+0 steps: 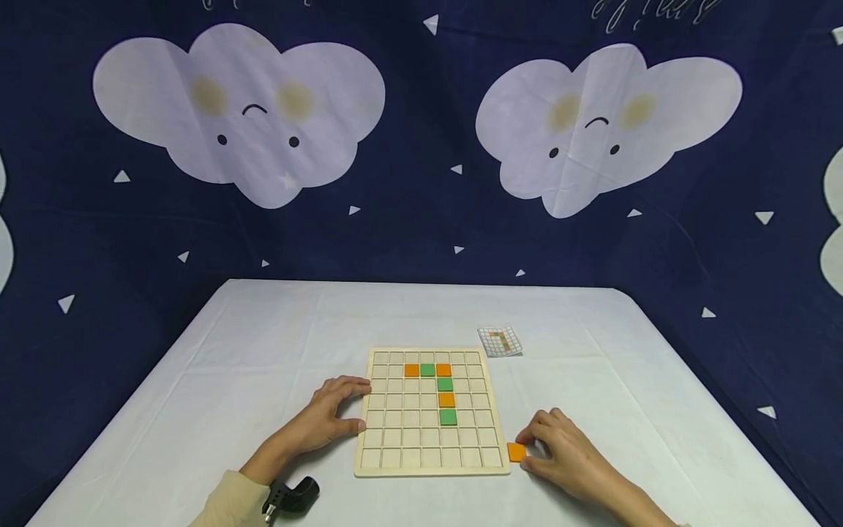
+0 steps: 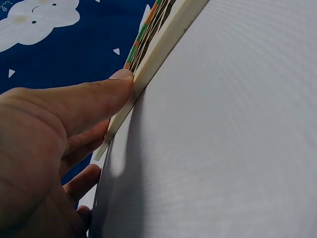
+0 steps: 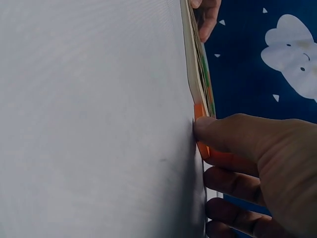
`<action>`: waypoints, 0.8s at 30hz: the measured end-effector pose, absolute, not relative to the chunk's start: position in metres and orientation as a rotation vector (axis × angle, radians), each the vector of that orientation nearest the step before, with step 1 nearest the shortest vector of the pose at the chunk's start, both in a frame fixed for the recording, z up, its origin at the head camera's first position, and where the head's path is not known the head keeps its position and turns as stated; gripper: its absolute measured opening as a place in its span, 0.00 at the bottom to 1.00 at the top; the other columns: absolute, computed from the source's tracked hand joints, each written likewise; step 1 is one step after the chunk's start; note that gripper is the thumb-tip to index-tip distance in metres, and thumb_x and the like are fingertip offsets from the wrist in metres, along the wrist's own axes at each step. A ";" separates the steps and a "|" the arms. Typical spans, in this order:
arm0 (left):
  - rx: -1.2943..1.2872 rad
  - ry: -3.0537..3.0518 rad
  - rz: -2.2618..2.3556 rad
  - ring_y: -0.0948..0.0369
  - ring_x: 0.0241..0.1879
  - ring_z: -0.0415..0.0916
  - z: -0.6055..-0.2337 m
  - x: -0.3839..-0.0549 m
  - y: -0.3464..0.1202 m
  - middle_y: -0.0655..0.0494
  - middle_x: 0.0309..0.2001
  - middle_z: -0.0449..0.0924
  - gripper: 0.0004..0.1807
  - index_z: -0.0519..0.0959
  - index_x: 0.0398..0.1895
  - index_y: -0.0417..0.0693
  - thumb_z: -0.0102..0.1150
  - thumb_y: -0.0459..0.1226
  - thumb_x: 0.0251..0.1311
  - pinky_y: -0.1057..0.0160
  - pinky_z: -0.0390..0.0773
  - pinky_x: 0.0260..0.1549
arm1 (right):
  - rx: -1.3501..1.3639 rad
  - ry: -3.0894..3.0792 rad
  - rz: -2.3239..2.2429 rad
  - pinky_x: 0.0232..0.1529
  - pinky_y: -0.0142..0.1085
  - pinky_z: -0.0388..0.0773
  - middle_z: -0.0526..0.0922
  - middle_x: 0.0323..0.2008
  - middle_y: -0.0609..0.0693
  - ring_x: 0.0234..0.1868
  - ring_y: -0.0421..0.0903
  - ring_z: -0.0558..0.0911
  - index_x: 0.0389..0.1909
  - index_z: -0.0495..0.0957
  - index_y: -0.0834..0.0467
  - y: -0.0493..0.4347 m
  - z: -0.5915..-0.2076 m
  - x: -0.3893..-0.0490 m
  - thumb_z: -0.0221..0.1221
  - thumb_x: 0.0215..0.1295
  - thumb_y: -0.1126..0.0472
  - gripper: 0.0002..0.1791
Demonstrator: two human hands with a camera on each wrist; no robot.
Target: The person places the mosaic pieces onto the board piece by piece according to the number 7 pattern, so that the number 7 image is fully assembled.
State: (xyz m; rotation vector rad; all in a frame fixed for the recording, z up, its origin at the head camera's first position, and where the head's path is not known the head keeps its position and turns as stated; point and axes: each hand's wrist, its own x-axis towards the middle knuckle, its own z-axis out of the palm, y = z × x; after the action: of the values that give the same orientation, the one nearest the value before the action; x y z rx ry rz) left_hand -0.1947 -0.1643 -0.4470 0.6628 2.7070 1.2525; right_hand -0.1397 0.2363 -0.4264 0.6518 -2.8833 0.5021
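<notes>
A wooden grid board lies on the white table. Orange tiles and green tiles alternate in its cells, in a short row near the top that turns down a column. My left hand touches the board's left edge with thumb and fingertips; the left wrist view shows the thumb against the wooden rim. Beside the lower right corner, my right hand pinches a loose orange tile between thumb and forefinger. In the right wrist view, that tile stands close to the board's edge.
A small pattern card with a printed grid lies past the board's upper right corner. A black strap device sits on the left wrist. Behind the table hangs a dark blue cloth with clouds.
</notes>
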 end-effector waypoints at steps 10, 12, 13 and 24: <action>0.653 2.707 1.254 0.47 0.66 0.56 -0.447 -0.194 -0.164 0.52 0.64 0.68 0.29 0.74 0.56 0.47 0.68 0.42 0.49 0.38 0.50 0.62 | 0.666 -2.834 0.541 0.34 0.27 0.65 0.73 0.31 0.31 0.33 0.29 0.63 0.30 0.81 0.44 0.237 -0.428 -0.141 0.70 0.43 0.56 0.11; 0.651 2.705 1.255 0.47 0.66 0.56 -0.447 -0.194 -0.164 0.52 0.64 0.68 0.29 0.74 0.56 0.47 0.68 0.42 0.49 0.38 0.50 0.62 | 0.674 -2.805 0.540 0.34 0.27 0.65 0.73 0.31 0.31 0.33 0.29 0.63 0.29 0.81 0.45 0.238 -0.428 -0.141 0.70 0.42 0.56 0.11; 0.649 2.705 1.254 0.47 0.66 0.56 -0.447 -0.194 -0.164 0.52 0.64 0.67 0.28 0.74 0.56 0.47 0.68 0.42 0.49 0.38 0.50 0.62 | 0.678 -2.792 0.539 0.34 0.27 0.66 0.73 0.31 0.31 0.33 0.29 0.63 0.29 0.81 0.45 0.238 -0.429 -0.141 0.70 0.41 0.56 0.11; 0.646 2.702 1.254 0.47 0.66 0.56 -0.447 -0.195 -0.164 0.53 0.64 0.67 0.29 0.74 0.56 0.48 0.68 0.42 0.49 0.38 0.49 0.63 | 0.674 -2.771 0.569 0.34 0.28 0.67 0.74 0.32 0.32 0.34 0.30 0.64 0.31 0.81 0.46 0.231 -0.422 -0.147 0.70 0.43 0.58 0.12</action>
State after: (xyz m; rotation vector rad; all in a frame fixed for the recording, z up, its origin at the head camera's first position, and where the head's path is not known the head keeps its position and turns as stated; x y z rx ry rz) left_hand -0.1953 -0.1640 -0.4474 0.6464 2.7018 1.2537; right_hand -0.1472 0.2306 -0.4220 0.6745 -2.7714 0.5687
